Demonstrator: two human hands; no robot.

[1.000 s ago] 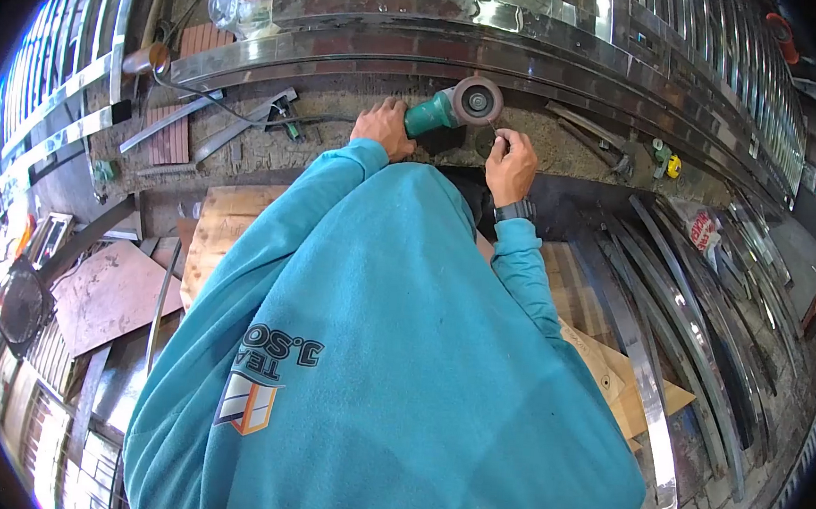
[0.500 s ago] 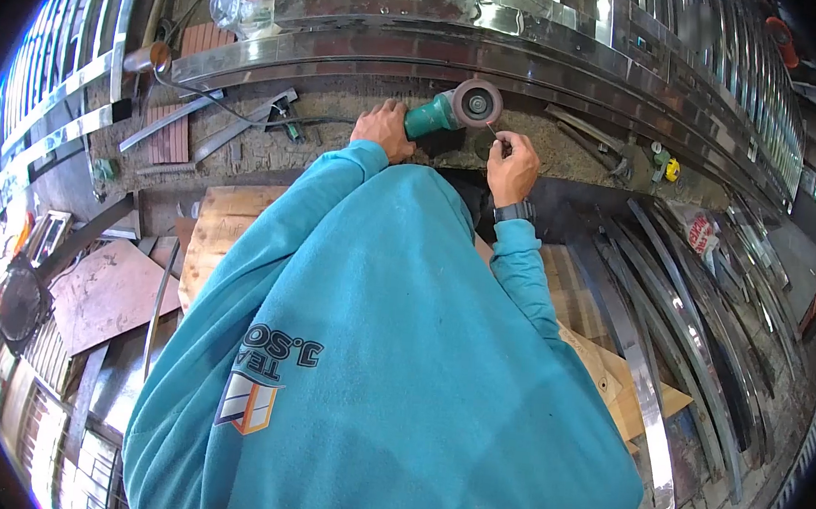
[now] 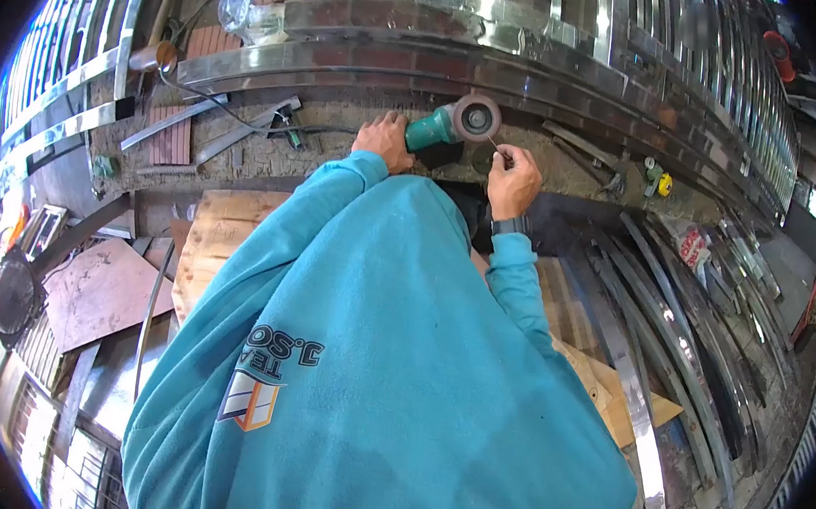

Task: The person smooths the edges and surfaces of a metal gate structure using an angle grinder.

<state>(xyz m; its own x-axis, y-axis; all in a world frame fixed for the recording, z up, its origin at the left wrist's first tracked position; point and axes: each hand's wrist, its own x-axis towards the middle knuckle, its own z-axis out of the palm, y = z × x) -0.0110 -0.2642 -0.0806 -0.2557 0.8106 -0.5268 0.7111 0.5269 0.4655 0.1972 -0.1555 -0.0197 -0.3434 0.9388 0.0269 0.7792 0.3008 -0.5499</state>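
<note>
A green angle grinder (image 3: 430, 131) lies on the dusty work surface, its round grinding disc (image 3: 476, 118) facing up. My left hand (image 3: 384, 143) is closed around the rear of its body, where the cord comes out. To the right of the disc, my right hand (image 3: 514, 181) pinches a thin rod (image 3: 495, 143) between thumb and fingertips. The rod's far end reaches the lower right edge of the disc. A dark watch (image 3: 512, 225) is on my right wrist.
Polished metal bars (image 3: 393, 57) run along the far side. A hammer (image 3: 612, 178) and a yellow tape measure (image 3: 665, 184) lie to the right. A clamp (image 3: 292, 137) and flat metal strips (image 3: 246, 130) are on the left. Long metal strips (image 3: 697, 322) lean at right.
The view has shifted slightly, and the grinder sits a little lower in it. Both hands keep their holds, the rod still at the disc's edge.
</note>
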